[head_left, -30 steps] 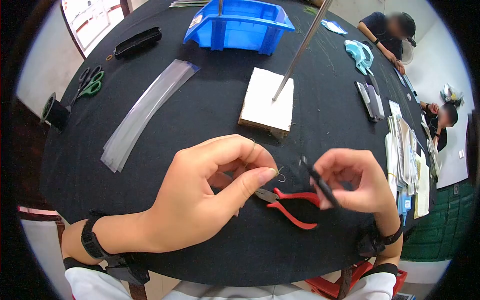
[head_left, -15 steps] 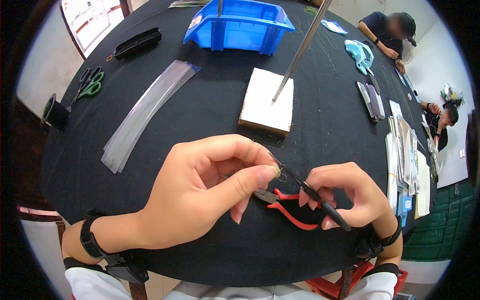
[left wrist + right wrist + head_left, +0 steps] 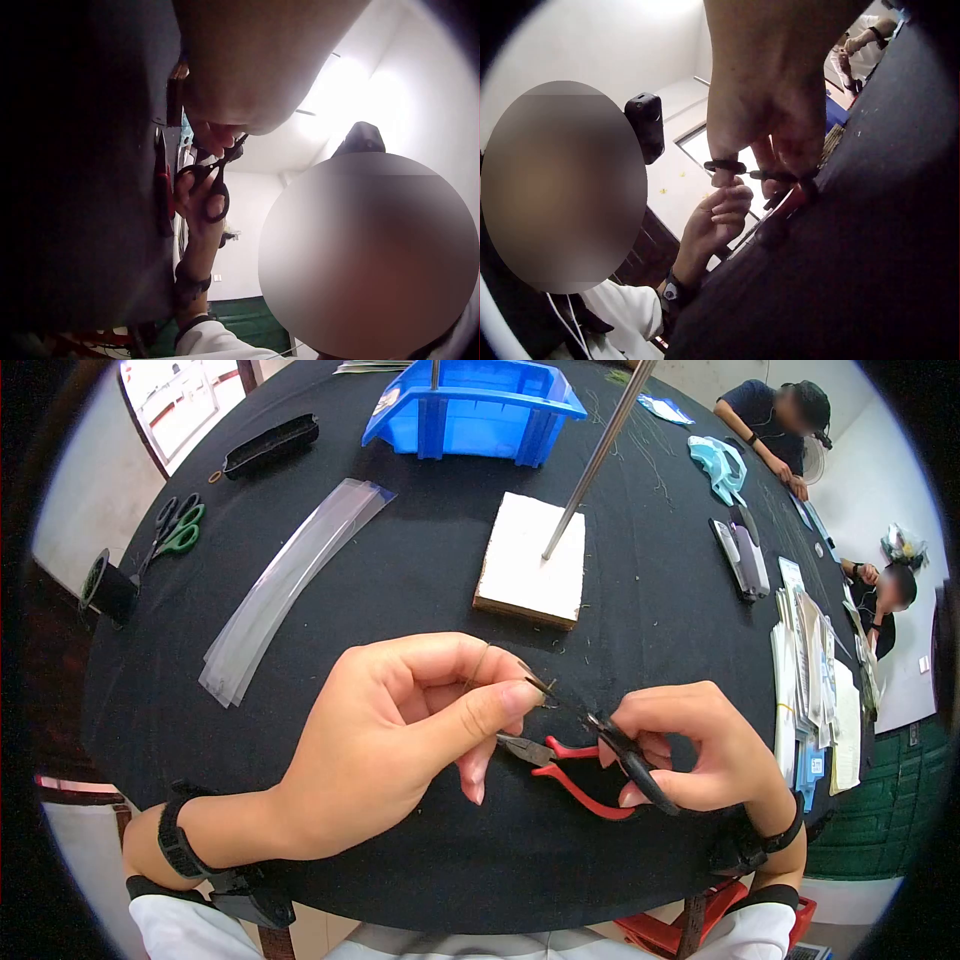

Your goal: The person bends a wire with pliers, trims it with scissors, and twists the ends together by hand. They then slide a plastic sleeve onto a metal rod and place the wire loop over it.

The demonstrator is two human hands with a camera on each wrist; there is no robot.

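Note:
My left hand pinches a thin strand between thumb and index finger, and the strand crosses that finger. A small tuft sticks out just past the fingertips. Black-handled scissors are in my right hand, with thumb and fingers through the loops. Their blades point left and reach right up to the left fingertips. In the left wrist view, the scissors' two loops stand apart around the fingers. Red-handled pliers lie on the black cloth below, partly hidden behind both hands.
Beyond the hands stands a white-topped block with a metal rod rising from it. A blue bin is at the back. Clear plastic strips, green-handled scissors and a spool lie left; a stapler and packets lie right.
My right hand has brought the scissors left, so their blades now meet the left fingertips. The left hand keeps its pinch and has shifted slightly left.

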